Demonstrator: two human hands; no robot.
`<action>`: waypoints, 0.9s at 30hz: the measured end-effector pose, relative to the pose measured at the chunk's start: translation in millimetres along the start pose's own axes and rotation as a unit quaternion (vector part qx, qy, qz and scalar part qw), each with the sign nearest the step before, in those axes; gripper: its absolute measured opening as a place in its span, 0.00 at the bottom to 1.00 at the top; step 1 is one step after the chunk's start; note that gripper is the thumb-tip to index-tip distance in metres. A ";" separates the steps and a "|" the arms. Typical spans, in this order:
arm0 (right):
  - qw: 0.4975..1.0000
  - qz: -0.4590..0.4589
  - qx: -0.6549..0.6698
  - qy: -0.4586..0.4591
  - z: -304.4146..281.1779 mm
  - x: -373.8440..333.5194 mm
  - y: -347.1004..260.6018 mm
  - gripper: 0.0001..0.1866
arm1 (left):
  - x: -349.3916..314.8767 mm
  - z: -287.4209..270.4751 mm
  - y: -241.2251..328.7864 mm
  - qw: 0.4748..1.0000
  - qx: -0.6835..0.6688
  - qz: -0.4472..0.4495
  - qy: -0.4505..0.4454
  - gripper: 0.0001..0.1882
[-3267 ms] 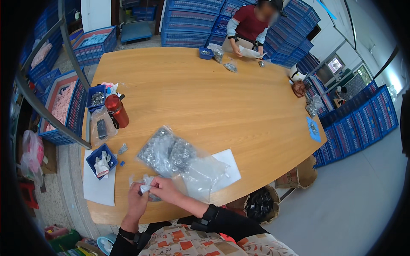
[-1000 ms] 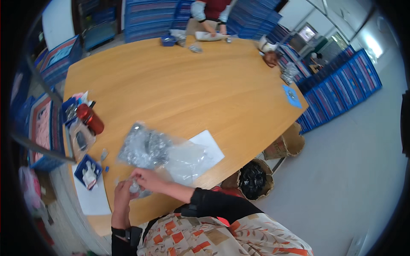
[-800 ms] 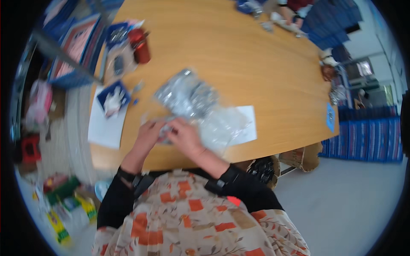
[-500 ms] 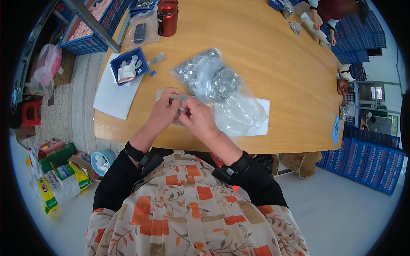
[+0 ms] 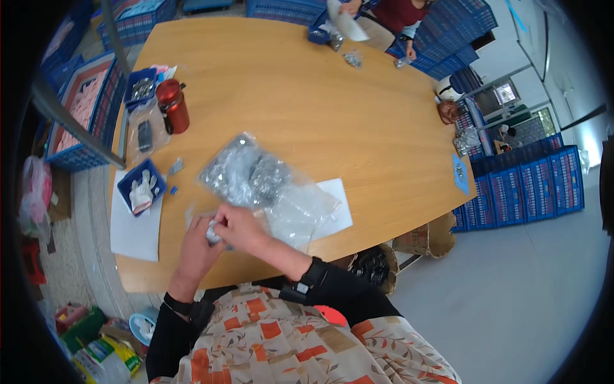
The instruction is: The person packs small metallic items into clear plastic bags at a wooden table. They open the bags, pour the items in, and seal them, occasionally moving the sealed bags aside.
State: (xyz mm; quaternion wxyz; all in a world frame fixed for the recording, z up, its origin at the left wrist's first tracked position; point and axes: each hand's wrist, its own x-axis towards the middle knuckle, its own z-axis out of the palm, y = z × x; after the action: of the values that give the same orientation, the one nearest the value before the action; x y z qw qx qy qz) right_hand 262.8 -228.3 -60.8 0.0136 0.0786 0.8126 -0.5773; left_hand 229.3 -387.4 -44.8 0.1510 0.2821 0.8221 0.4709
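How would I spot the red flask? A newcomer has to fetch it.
Start at the big wooden table and go to its left edge, beside the blue crates. The red flask stands upright there, the only tall dark-red cylinder among flat bags and a small blue tray.

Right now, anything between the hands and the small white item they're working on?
Nothing visible. Both the left hand and right hand already meet on the small white item near the table edge. The clear plastic bags lie just beyond, not between.

Packing workshop: stacked blue crates (image 5: 543, 185), worktable (image 5: 307, 96)
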 end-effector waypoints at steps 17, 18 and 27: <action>0.944 -0.189 -0.263 -0.066 -22.3 -4.0 -25.0 0.33 | 14.9 -8.7 -10.5 0.998 0.060 -0.014 -0.029 0.25; 0.936 -0.208 -0.274 -0.077 -13.2 -4.3 -20.2 0.35 | 13.0 -8.4 -14.6 0.997 0.069 -0.006 -0.027 0.26; 0.924 -0.152 -0.339 -0.089 -19.7 1.7 -34.0 0.10 | 44.2 -69.8 8.5 0.977 0.129 -0.055 -0.161 0.28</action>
State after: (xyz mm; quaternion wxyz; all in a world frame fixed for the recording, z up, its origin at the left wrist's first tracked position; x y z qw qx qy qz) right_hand 257.6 -220.5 -22.6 0.0241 -0.1066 0.9575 -0.2669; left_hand 161.0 -405.4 -1.0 0.2691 0.3262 0.8551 0.3000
